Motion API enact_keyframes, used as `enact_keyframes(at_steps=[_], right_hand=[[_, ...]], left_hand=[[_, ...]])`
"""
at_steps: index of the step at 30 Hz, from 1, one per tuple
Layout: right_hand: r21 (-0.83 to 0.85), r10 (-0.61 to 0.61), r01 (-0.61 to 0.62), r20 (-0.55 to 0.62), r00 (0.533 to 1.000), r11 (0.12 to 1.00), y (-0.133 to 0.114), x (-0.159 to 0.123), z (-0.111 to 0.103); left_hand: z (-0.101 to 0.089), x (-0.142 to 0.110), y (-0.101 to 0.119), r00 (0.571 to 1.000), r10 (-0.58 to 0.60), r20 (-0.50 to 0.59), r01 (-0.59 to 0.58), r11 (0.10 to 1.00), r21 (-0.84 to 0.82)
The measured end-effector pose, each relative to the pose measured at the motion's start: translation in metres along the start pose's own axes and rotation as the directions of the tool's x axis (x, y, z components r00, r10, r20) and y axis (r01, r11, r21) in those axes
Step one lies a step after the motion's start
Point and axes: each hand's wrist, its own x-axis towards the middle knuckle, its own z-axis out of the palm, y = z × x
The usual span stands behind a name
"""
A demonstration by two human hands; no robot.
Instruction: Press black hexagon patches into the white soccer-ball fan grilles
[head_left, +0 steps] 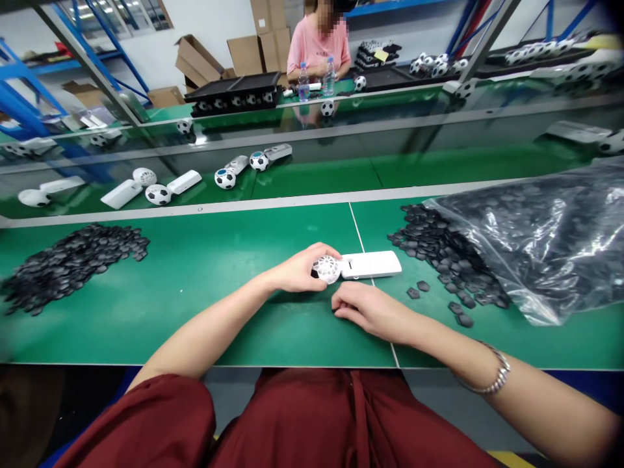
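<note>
A white handheld fan [363, 265] with a round ball-shaped head lies on the green table [205, 273] in front of me. My left hand [299, 268] cups the round head, fingers curled round it. My right hand [368, 311] rests on the table just below the fan, fingers closed together; whatever sits under its fingertips is hidden. A few loose black hexagon pieces [423, 286] lie just right of the fan.
A heap of black pieces [73, 260] lies at the left, another heap [439, 244] spills from a clear plastic bag [541, 240] at the right. Finished football fans [158, 194] ride the belt behind. A person in a pink shirt [318, 45] sits at the far bench.
</note>
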Motion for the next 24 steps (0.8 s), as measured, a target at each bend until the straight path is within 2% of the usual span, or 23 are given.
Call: enact_keyframes(at_steps=[3, 6, 14, 19, 21, 24], right_hand=[[0.006, -0.051, 0.052, -0.107, 0.993, 0.999, 0.005, -0.003, -0.011], [-0.013, -0.042, 0.040, -0.191, 0.981, 0.999, 0.012, -0.002, -0.017], [-0.098, -0.065, 0.043, -0.225, 0.972, 0.994, 0.018, -0.001, -0.018], [-0.124, -0.091, 0.050, -0.350, 0.932, 0.991, 0.011, -0.001, -0.018], [-0.105, -0.076, 0.038, -0.382, 0.921, 0.994, 0.009, 0.001, -0.015], [-0.024, -0.024, 0.017, -0.362, 0.932, 1.000, 0.010, 0.003, -0.011]], left_hand=[[-0.001, 0.000, -0.001, 1.000, 0.004, 0.003, -0.004, 1.000, -0.009], [-0.002, 0.001, 0.000, 1.000, -0.012, 0.007, 0.012, 1.000, -0.013], [-0.002, 0.001, 0.000, 1.000, -0.020, 0.008, 0.020, 1.000, 0.001], [0.001, 0.001, -0.003, 1.000, -0.015, -0.015, 0.015, 1.000, 0.008], [0.002, 0.001, -0.003, 0.999, -0.020, -0.027, 0.021, 1.000, 0.006], [0.003, 0.001, -0.003, 0.999, -0.027, -0.042, 0.027, 1.000, -0.001]])
